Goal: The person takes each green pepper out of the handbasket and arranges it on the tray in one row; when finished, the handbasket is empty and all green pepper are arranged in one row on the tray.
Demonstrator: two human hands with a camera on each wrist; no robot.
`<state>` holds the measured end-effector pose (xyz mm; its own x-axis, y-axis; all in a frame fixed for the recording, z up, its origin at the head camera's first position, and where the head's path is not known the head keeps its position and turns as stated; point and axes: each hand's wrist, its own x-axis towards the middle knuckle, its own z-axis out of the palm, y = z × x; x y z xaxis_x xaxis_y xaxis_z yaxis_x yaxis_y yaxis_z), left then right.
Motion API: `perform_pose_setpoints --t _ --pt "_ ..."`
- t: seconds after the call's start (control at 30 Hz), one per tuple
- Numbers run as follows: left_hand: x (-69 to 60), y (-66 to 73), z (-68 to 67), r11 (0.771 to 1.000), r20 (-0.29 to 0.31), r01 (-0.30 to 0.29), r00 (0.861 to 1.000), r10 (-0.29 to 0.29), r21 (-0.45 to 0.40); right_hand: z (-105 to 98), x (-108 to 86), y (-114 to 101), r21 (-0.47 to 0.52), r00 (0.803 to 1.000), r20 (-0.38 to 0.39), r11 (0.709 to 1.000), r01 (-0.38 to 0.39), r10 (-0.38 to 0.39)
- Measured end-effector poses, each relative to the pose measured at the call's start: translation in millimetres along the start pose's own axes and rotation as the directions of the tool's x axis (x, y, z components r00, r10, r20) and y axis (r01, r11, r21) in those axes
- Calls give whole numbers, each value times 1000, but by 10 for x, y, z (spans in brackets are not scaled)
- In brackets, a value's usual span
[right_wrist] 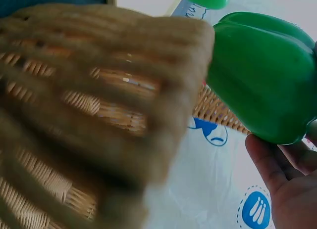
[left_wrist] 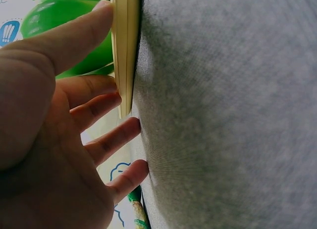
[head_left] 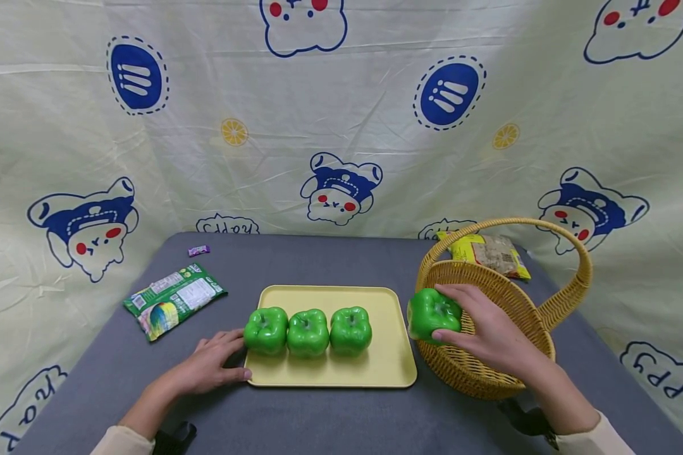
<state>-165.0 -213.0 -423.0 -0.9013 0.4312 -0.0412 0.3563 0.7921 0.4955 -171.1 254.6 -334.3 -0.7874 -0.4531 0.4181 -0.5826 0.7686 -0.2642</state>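
A green bell pepper [head_left: 434, 314] is held by my right hand [head_left: 492, 325], thumb on the near side and fingers over the far side. It hangs between the tray's right edge and the wicker basket [head_left: 461, 370], partly over the basket's left rim. In the right wrist view, fingers support the same pepper [right_wrist: 262, 75] beside the woven rim. Three more green bell peppers [head_left: 308, 333] stand in a row on the yellow tray [head_left: 389, 354]. My left hand [head_left: 213, 363] touches the tray's left edge; the left wrist view shows its fingers spread and fairly straight against the rim [left_wrist: 124, 56].
A green snack packet [head_left: 176, 297] lies left of the tray, with a small purple wrapped piece [head_left: 198, 251] behind it. Behind the basket lies a yellow and clear bag [head_left: 489, 254]. The basket's tall handle [head_left: 512, 222] arches over its opening. A printed curtain [head_left: 341, 126] backs the grey table.
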Motion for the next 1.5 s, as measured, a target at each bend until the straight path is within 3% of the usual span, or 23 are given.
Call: perform_pose_setpoints --t 0.67,1.07,1.5 --pt "-1 -10 12 1000 -27 -12 1000 12 16 352 274 -113 -23 997 70 999 32 -31" --pt "1 -7 10 1000 -14 -2 1000 2 6 508 321 -145 -24 986 163 999 31 -27" --pt "0 -19 17 1000 -23 -15 1000 16 14 624 316 -125 -64 979 200 996 59 -45"
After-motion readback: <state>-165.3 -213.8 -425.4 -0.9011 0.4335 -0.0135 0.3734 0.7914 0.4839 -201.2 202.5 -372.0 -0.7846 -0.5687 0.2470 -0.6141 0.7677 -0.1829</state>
